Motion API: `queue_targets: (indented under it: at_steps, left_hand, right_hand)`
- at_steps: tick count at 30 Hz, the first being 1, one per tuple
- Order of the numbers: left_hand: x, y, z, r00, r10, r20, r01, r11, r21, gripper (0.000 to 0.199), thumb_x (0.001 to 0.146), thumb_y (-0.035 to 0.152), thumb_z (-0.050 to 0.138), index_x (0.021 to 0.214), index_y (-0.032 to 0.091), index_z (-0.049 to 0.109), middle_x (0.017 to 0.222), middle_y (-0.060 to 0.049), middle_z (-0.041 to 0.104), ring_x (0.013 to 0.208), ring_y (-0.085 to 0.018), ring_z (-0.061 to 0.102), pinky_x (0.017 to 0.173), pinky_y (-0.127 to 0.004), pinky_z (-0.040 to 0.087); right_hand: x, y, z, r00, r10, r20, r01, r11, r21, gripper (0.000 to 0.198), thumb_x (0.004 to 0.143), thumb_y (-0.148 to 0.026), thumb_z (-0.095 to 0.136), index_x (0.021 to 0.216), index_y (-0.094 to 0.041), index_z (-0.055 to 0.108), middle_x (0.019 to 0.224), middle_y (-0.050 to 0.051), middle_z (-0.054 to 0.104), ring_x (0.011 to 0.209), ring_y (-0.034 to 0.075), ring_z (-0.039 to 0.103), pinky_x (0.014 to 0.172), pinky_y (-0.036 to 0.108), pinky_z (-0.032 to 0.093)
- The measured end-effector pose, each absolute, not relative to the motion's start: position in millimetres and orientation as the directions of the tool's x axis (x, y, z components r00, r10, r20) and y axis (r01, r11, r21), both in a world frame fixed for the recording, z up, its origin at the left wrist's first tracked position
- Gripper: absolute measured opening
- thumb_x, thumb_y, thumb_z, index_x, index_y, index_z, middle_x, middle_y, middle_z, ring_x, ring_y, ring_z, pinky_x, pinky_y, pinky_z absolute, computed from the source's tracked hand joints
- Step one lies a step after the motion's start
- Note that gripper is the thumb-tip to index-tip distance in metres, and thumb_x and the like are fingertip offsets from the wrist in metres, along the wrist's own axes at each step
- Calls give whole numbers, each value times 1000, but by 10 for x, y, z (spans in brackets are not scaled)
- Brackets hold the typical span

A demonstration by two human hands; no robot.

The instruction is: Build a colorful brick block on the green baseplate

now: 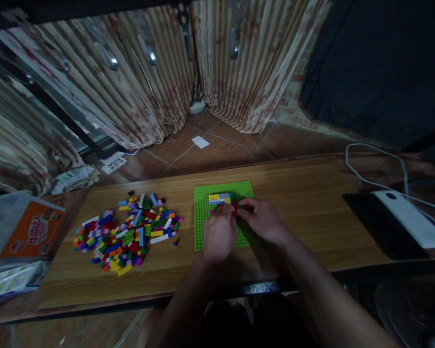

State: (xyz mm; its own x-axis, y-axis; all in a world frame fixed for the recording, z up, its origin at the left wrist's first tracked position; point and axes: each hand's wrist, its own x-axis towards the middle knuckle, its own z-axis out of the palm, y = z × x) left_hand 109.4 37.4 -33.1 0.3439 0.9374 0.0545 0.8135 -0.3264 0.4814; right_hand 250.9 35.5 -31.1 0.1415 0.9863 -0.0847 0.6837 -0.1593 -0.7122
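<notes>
A bright green studded baseplate (200, 212) lies on the wooden table in front of me. Near its middle stands a small build of toy bricks (219, 198), with yellow, white and grey-blue bricks in rows and green at its right side. My left hand (220, 236) is over the front of this build, its fingers closed and hiding most of what lies under them. From the right, my right hand (263, 220) pinches at a red brick (234, 209) beside the left fingertips. A bit of pink shows just left of my left fingers.
A loose pile of mixed toy bricks (137, 232) spreads over the left of the wooden table (304, 208). At the right end lie a black and white flat object (387, 224) and a white cable (377, 183). A clear bin with an orange label (32, 229) stands far left.
</notes>
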Motion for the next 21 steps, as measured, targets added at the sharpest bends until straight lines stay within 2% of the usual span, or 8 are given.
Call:
queue_targets:
  at_steps: [5,11,17,21]
  left_hand:
    - [1107,375,-363,316,947,68,795,-303,526,27,90,13,45,113,19,58,97,-6,70,88,-20,67,77,-29,49]
    - [1120,380,-391,286,958,36,790,-257,557,34,90,15,45,123,20,52,94,-7,70,87,-21,67,77,-31,50]
    - [1118,360,-368,297,955,0,775,-242,584,45,90,16,44,135,18,45,98,-10,70,87,-23,67,78,-34,51]
    - [1114,348,-387,293,956,-10,776,-232,587,47,90,17,43,137,16,44,98,-12,70,87,-25,67,78,-36,51]
  right_hand:
    - [2478,378,-336,133,987,-94,682,-160,-714,22,83,-24,59,101,-17,71,90,6,75,79,19,67,72,31,47]
    - [2424,383,-328,167,980,-105,707,-194,-681,19,82,-25,62,98,-18,70,79,4,73,70,18,66,65,30,44]
    - [2406,390,-363,180,975,-129,677,-218,-703,17,81,-21,62,96,-17,70,80,6,74,73,19,67,68,31,45]
    - [2436,417,-413,162,979,-123,694,-201,-691,16,80,-22,63,93,-17,71,82,7,74,73,20,68,68,32,46]
